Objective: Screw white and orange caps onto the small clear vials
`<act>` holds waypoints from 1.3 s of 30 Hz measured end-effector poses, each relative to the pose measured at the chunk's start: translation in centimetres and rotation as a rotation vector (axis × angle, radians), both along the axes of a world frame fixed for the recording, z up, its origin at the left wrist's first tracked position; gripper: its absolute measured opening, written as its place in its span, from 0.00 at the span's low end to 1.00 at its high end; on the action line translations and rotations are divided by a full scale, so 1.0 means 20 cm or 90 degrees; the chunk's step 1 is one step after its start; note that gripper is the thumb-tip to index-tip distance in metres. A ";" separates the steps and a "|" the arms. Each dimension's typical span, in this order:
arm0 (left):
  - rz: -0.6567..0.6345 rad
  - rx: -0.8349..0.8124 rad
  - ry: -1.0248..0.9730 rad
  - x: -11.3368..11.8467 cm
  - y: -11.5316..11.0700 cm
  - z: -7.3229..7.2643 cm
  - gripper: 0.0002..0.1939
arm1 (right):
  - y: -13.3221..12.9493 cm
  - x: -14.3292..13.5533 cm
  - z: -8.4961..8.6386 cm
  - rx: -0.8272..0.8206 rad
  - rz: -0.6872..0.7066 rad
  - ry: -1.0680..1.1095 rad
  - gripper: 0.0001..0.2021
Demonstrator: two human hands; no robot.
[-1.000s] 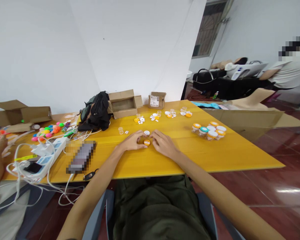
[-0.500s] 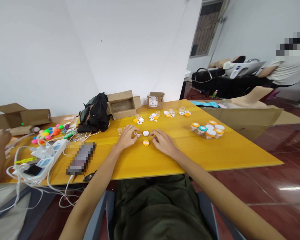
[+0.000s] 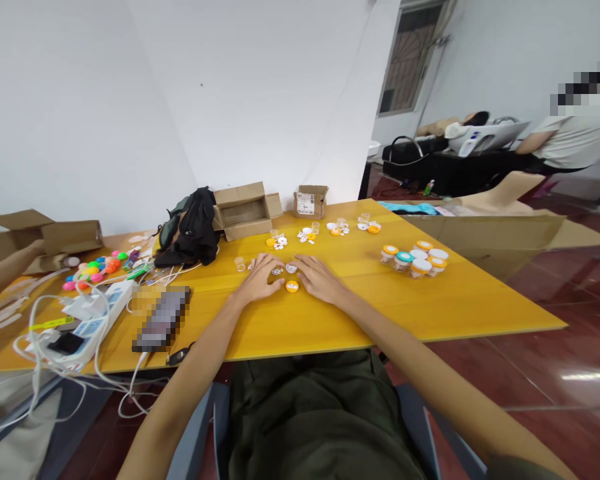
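My left hand [image 3: 261, 279] is curved over small white pieces [image 3: 277, 271] on the yellow table, its thumb and fingers apart. My right hand [image 3: 320, 279] has its fingertips at the white round lid [image 3: 291, 268]; whether it grips the lid is too small to tell. Between the hands, nearer me, lies an orange ring lid [image 3: 292, 287] with white bits in it. A clear cup [image 3: 239, 264] stands left of my left hand.
Small part groups [image 3: 280, 240] line the table's back. Lidded jars [image 3: 414, 259] stand at right. A phone [image 3: 163, 319], power strip [image 3: 93, 327], cables, coloured balls [image 3: 95, 268] and black bag [image 3: 195, 227] are at left. Another person's arm [image 3: 13, 270] reaches into a box [image 3: 73, 235].
My left hand has moved slightly right over the white pieces, and my right hand has moved left to the white lid. The other person's arm has reached further forward into the box.
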State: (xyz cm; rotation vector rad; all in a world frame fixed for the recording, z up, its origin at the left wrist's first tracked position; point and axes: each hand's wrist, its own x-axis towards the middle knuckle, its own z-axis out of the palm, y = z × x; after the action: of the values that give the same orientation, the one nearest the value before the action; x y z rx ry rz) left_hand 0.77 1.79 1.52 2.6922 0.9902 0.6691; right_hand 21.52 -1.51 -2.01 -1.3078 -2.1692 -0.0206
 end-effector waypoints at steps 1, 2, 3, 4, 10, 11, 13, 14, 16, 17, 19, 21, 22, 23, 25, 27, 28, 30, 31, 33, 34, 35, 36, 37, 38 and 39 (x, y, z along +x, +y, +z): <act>-0.021 -0.011 0.004 0.00 -0.01 0.00 0.12 | 0.01 0.00 0.00 0.000 0.002 -0.001 0.17; -0.038 -0.022 0.007 0.00 -0.01 0.00 0.13 | 0.02 0.00 0.01 -0.002 0.006 0.001 0.16; -0.052 -0.031 0.009 0.01 -0.02 0.00 0.14 | 0.03 0.00 0.01 -0.004 0.012 0.006 0.14; -0.061 -0.037 0.011 0.01 -0.03 0.00 0.14 | 0.04 0.00 0.02 -0.009 0.019 0.013 0.12; -0.076 -0.034 0.035 0.03 -0.04 0.00 0.10 | 0.05 0.02 0.03 -0.060 0.019 0.192 0.05; -0.074 -0.033 0.039 0.03 -0.04 0.00 0.09 | 0.06 0.02 0.02 -0.076 0.016 0.256 0.05; -0.065 -0.030 0.042 0.03 -0.05 0.00 0.06 | 0.07 0.04 0.01 -0.113 0.014 0.388 0.08; -0.061 -0.027 0.042 0.04 -0.05 0.00 0.06 | 0.07 0.05 0.01 -0.132 0.018 0.446 0.10; -0.053 -0.021 0.039 0.04 -0.05 -0.01 0.06 | 0.07 0.07 0.01 -0.165 0.041 0.534 0.14; -0.050 -0.017 0.037 0.04 -0.05 -0.01 0.06 | 0.06 0.08 0.01 -0.178 0.057 0.564 0.15; -0.043 -0.011 0.035 0.05 -0.05 -0.01 0.06 | 0.05 0.08 0.01 -0.205 0.090 0.601 0.17; -0.035 -0.005 0.032 0.06 -0.06 -0.01 0.07 | 0.04 0.08 0.01 -0.224 0.107 0.614 0.19; -0.032 -0.003 0.031 0.06 -0.06 -0.01 0.07 | 0.04 0.07 0.01 -0.230 0.111 0.613 0.19; -0.028 0.000 0.030 0.06 -0.06 -0.01 0.07 | 0.04 0.07 0.01 -0.234 0.114 0.610 0.19; -0.020 0.005 0.028 0.06 -0.06 -0.01 0.07 | 0.04 0.07 0.01 -0.235 0.116 0.598 0.19; -0.014 0.009 0.026 0.07 -0.06 -0.01 0.07 | 0.04 0.07 0.01 -0.235 0.117 0.586 0.19; -0.010 0.011 0.024 0.07 -0.06 -0.02 0.07 | 0.03 0.07 0.01 -0.234 0.116 0.579 0.19; -0.005 0.013 0.022 0.07 -0.05 -0.02 0.08 | 0.03 0.07 0.02 -0.231 0.115 0.564 0.19; -0.002 0.014 0.022 0.07 -0.05 -0.02 0.08 | 0.03 0.07 0.02 -0.229 0.114 0.555 0.19; 0.003 0.013 0.025 0.08 -0.05 -0.02 0.09 | 0.02 0.07 0.02 -0.223 0.113 0.537 0.19; 0.004 0.011 0.027 0.08 -0.05 -0.02 0.10 | 0.02 0.06 0.03 -0.219 0.111 0.529 0.19; 0.005 0.010 0.028 0.08 -0.05 -0.02 0.11 | 0.01 0.06 0.03 -0.216 0.110 0.519 0.19; 0.005 0.008 0.027 0.08 -0.05 -0.01 0.11 | 0.01 0.06 0.03 -0.214 0.108 0.510 0.19; 0.004 0.006 0.027 0.08 -0.06 -0.01 0.12 | 0.00 0.05 0.04 -0.212 0.106 0.499 0.19; 0.001 0.003 0.025 0.08 -0.06 -0.01 0.12 | 0.00 0.05 0.04 -0.210 0.103 0.489 0.18; -0.002 0.001 0.023 0.08 -0.06 -0.01 0.12 | -0.01 0.05 0.05 -0.209 0.102 0.481 0.18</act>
State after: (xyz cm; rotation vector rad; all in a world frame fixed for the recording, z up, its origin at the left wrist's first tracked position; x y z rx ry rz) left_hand 2.35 0.59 1.37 2.7154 0.9953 0.6229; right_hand 22.49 -1.68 -1.10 -1.0594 -1.6381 0.7922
